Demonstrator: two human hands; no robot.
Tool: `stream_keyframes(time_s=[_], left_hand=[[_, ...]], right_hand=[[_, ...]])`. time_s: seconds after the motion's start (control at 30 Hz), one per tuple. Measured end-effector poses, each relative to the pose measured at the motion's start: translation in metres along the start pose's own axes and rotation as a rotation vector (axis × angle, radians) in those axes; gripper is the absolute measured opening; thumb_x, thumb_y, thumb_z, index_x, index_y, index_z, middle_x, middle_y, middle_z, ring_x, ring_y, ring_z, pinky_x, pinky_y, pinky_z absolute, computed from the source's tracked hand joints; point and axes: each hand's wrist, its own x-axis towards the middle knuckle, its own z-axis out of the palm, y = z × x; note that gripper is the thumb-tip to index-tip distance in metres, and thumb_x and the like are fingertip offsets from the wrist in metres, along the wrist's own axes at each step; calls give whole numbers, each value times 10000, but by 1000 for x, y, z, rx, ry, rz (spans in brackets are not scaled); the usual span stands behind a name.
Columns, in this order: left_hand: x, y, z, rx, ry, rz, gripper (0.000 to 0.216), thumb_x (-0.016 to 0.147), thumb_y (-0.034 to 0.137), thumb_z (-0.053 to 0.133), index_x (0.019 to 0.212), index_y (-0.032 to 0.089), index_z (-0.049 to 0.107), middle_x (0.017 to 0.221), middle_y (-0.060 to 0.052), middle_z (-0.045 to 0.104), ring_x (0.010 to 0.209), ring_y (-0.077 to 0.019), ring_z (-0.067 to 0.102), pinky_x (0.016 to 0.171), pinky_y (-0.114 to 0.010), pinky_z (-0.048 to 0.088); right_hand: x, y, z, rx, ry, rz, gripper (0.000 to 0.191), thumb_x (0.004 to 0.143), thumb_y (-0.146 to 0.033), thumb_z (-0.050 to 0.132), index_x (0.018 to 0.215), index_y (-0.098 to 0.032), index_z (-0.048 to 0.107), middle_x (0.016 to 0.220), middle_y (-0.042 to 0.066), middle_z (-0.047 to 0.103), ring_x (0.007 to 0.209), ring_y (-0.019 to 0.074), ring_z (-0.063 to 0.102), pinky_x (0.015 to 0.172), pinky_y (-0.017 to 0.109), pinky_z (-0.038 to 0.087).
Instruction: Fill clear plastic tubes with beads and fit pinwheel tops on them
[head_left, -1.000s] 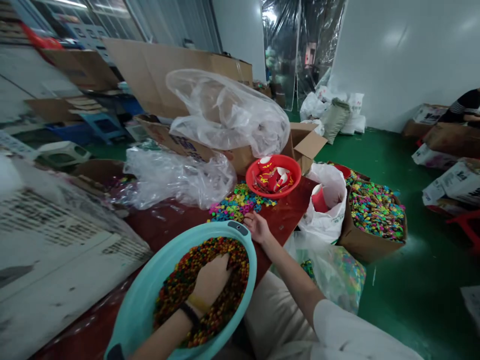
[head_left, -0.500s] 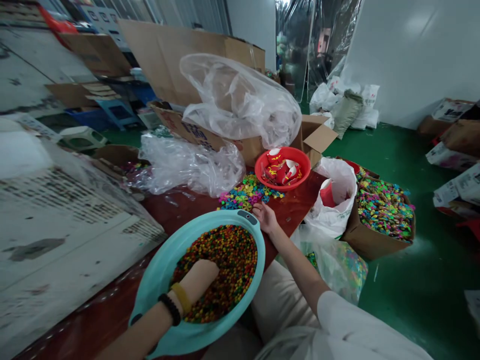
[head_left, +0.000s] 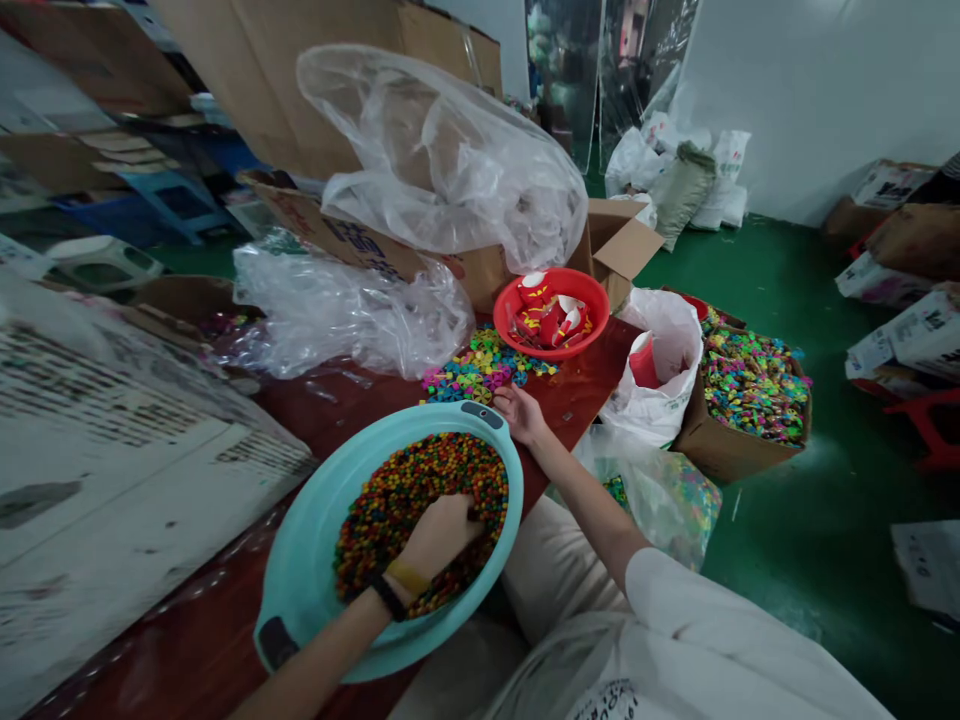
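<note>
Honestly, the left hand (head_left: 439, 535) is dug into the colourful beads (head_left: 420, 480) in the teal basin (head_left: 300, 590), fingers curled down into them; can't tell how many it's got. Right hand (head_left: 519, 412) rests loosely by the basin's far rim, holding nothing. Risk: the basin overhangs the red table (head_left: 330, 420) edge toward the lap, so pressing down could tip it. It's oval, with its long axis running near-left to far-right.

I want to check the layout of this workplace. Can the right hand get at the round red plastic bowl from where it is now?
Probably yes. The right hand rests on the table beside the pile of small colourful plastic pieces, and the round red plastic bowl stands just beyond that low pile, open on top, with nothing tall between.
</note>
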Motion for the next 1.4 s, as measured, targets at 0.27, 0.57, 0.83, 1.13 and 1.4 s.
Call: stream_keyframes(time_s=[0.27,0.57,0.83,1.13,1.4], left_hand=[[16,7,-6,-21,138,-66,235,1004,273,568,1033,112,736,1082,-200,804,1097,-308,777,956,-330,541],[36,6,-18,-263,225,-186,146,948,220,594,961,130,708,1071,-195,792,1138,-334,756,1026,-386,557],[10,-1,-10,-1176,357,-119,485,901,294,702,1341,124,588,1371,-174,694,1230,-248,706,1051,-379,589],[-33,-43,-27,-605,383,-4,319,1018,364,609,1229,142,698,1173,-123,772,1116,-248,711,1087,-422,539],[3,-52,-49,387,233,-52,312,1042,85,441,1178,41,718,1176,-228,729,1187,-321,625,876,-366,510]], right_hand=[[-4,-3,3,-17,-15,14,437,1142,-418,349,919,-178,639,558,-73,361,442,111,240,409,210,185],[-15,-5,11,-36,22,-9,464,1141,-361,309,866,-175,633,559,-64,371,444,110,255,421,215,203],[-19,-1,6,-3,63,-8,425,1131,-367,349,894,-184,651,569,-73,353,449,103,244,434,197,221],[-23,0,3,-8,98,-23,442,1142,-408,358,899,-186,653,587,-78,339,454,93,253,444,188,222],[-23,0,-3,-25,72,-67,557,1167,-366,233,891,-173,676,590,-69,340,461,91,266,470,200,240]])
